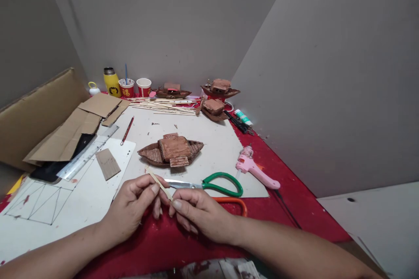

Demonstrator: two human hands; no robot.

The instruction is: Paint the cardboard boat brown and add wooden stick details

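Note:
Between my two hands I hold a short, pale wooden strip (160,185), slanting down to the right. My left hand (135,202) pinches its upper part with thumb and fingers. At the lower end, the thumb and fingertips of my right hand (199,213) are closed on it. Just beyond my hands lie scissors (222,175) with one green and one orange handle, blades pointing left and partly hidden by my fingers. Behind them a brown model boat (175,148) with a roofed cabin rests on the white board (209,133).
A pink glue gun (257,168) lies at right, its cable trailing off. Thin sticks (163,105), more model boats (221,88), paper cups (144,87) and a yellow bottle (111,83) stand at the back. Cardboard (68,133), a clear ruler (87,153) and a pencil (127,130) are left.

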